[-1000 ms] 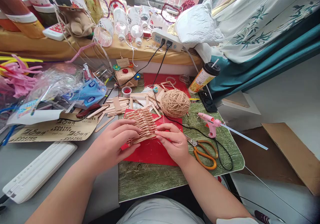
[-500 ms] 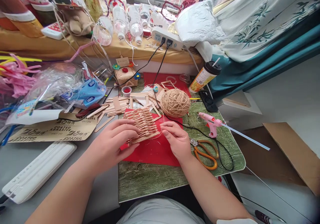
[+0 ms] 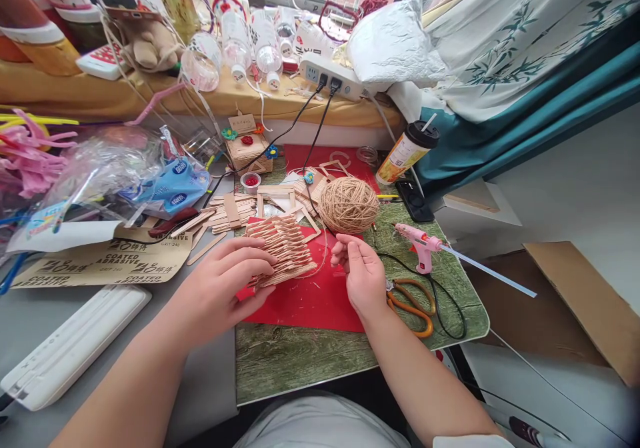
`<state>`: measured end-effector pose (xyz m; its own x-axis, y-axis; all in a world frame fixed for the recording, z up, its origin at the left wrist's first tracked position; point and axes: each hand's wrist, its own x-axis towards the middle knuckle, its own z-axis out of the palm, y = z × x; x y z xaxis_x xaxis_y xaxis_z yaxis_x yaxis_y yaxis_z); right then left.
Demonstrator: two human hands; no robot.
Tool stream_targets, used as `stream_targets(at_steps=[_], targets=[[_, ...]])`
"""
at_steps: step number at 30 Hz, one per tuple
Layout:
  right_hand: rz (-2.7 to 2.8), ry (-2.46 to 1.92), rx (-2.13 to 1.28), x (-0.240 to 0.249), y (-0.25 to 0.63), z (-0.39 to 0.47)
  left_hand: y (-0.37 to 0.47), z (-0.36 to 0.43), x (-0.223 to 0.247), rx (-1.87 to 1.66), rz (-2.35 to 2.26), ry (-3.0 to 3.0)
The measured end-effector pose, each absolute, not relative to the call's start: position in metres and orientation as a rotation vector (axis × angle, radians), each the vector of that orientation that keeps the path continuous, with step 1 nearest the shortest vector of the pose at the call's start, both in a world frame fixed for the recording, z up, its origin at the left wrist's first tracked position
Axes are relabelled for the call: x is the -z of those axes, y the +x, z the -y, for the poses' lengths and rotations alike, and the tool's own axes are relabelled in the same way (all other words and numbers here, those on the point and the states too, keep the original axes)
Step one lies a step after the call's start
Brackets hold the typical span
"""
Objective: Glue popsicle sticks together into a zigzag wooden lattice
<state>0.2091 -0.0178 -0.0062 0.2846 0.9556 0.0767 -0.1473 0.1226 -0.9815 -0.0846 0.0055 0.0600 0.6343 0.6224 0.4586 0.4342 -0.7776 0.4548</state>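
My left hand [image 3: 230,281] grips the left side of a stacked craft-stick piece [image 3: 283,248], tilted over a red sheet [image 3: 320,301]. A thin strand of twine curves from the ball of twine [image 3: 349,205] down to the stick piece's lower right edge. Right of that strand, my right hand [image 3: 357,268] is raised with its fingers curled and the thumb near the index finger; whatever may be between them is too small to make out. Orange-handled pliers [image 3: 413,305] lie beside my right wrist, and a pink glue gun [image 3: 420,245] lies farther right.
Loose craft sticks [image 3: 233,211], a decorated stick box [image 3: 249,149] and a lidded cup [image 3: 407,151] stand or lie behind. Sandpaper [image 3: 100,258] and a white device [image 3: 75,345] are at the left. A power strip [image 3: 335,76] with black cables sits on the sill.
My right hand has moved right, away from the stick piece's edge, and its fingers have curled in more. The twine strand now hangs in a wider curve. My left hand keeps its grip.
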Motion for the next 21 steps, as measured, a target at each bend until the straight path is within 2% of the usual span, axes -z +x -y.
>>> stream_targets(at_steps=[5,21], targets=[[0.963,-1.174,-0.960,0.0008,0.2166,0.0208,-0.0841,-0.0052,-0.0617,-0.890,-0.850,2.559],[0.996,-1.101,-1.115,0.0006,0.2084,0.0201,-0.0848,-0.0065,-0.0600,-0.882,-0.854,2.566]])
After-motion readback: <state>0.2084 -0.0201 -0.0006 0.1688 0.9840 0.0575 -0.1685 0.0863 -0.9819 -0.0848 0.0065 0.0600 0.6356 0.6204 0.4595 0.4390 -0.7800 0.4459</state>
